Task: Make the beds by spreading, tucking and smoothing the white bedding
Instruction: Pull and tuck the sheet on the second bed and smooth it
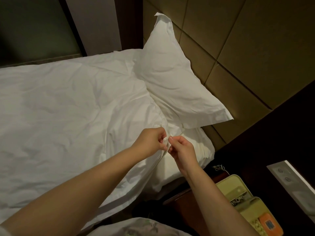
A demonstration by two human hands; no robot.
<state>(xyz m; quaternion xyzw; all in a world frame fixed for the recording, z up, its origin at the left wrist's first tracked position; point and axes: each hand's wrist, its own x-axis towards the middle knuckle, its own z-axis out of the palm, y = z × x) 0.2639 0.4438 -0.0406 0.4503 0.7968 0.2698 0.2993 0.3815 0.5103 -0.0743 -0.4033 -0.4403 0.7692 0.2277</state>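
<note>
A white duvet (68,108) lies spread over the bed, wrinkled, with its near corner bunched up by the head end. My left hand (150,140) and my right hand (182,149) meet at that corner and both pinch a small fold of the white fabric between fingers and thumb. A white pillow (173,86) leans tilted against the padded headboard (247,48) just beyond my hands. Under the lifted corner the white sheet on the mattress (201,147) shows.
A dark wooden nightstand (187,201) stands at the right of the bed with a pale green telephone (243,200) on it. A wall switch panel (293,183) sits further right. A dark wall panel and grey strip (95,23) lie beyond the bed.
</note>
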